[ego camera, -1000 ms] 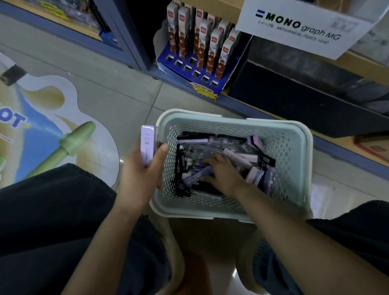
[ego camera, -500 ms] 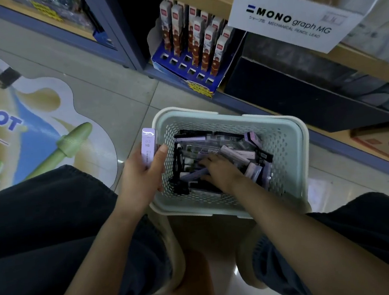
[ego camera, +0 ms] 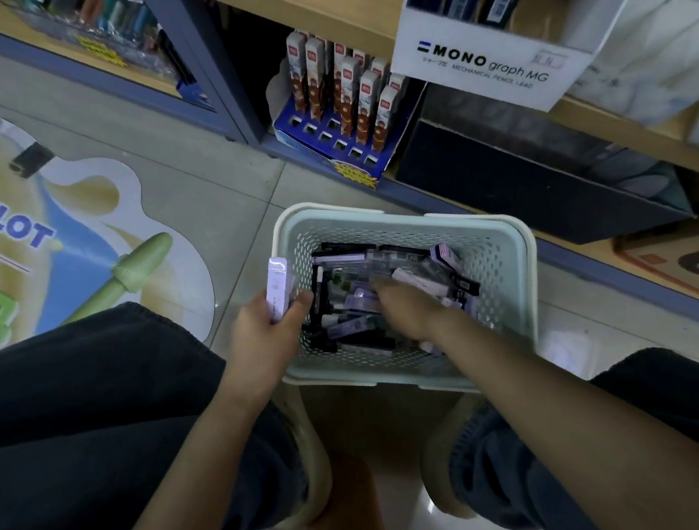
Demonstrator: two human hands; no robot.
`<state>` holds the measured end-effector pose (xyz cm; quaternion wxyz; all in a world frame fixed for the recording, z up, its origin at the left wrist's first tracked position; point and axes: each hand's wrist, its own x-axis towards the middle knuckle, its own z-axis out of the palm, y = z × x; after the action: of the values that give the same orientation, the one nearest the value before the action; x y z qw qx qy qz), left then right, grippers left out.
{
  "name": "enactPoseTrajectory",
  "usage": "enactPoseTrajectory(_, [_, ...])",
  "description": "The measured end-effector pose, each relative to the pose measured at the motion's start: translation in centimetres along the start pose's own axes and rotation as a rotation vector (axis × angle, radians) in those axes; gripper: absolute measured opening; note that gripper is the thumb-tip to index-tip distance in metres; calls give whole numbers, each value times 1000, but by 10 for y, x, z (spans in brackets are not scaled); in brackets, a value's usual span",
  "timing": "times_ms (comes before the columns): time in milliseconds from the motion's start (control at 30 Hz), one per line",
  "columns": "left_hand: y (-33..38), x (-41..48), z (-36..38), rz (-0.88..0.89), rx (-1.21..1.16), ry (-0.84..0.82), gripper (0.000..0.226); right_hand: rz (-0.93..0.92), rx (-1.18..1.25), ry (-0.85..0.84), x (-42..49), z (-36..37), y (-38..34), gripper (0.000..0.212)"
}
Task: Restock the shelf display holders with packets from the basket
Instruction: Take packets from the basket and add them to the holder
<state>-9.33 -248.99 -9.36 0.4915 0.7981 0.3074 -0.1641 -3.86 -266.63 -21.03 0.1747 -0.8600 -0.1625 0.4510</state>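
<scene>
A pale green perforated basket (ego camera: 504, 250) sits on the floor between my knees, filled with several purple, clear and black packets (ego camera: 386, 269). My left hand (ego camera: 263, 341) grips a pale purple packet (ego camera: 277, 286) upright at the basket's left rim. My right hand (ego camera: 407, 310) reaches down into the pile, fingers curled among the packets; whether it holds one is hidden. On the bottom shelf stands a blue display holder (ego camera: 327, 138) with several red-and-white packets (ego camera: 348, 89) and empty front slots.
A white MONO graph MG box (ego camera: 486, 63) sits on the shelf above. A black display box (ego camera: 515, 189) lies beside the blue holder. A Pilot floor sticker (ego camera: 60, 250) is at the left. My dark trouser legs flank the basket.
My right hand has shifted slightly among the packets in the basket. My left hand keeps the purple packet at the rim. The view has moved a little.
</scene>
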Motion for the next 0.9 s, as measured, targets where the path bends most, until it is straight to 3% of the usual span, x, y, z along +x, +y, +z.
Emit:
enactPoseTrajectory(133, [6,-9,9,-93,-335,-25,21,-136,258,156,-30,-27,-24,15])
enactPoseTrajectory(200, [11,-14,13,-132,-517,-67,9,-203,400,237,-46,-39,-39,22])
enactPoseTrajectory(267, [15,-20,16,-141,-598,-120,13,-226,559,278,-58,-48,-58,21])
enactPoseTrajectory(333, [21,-25,16,-135,-690,-169,18,-214,717,316,-67,-52,-77,7])
enactPoseTrajectory(500, [29,-36,9,-74,-781,-230,22,-174,920,425,-84,-59,-95,23])
enactPoseTrajectory(667, [26,-35,2,15,-590,-178,14,-296,834,331,-85,-66,-82,15])
enactPoseTrajectory(767, [22,-29,-6,33,-553,-130,10,-228,663,373,-61,-55,-49,17])
enactPoseTrajectory(900, [16,-19,-13,16,-589,-88,10,-102,371,229,-20,-13,-9,26])
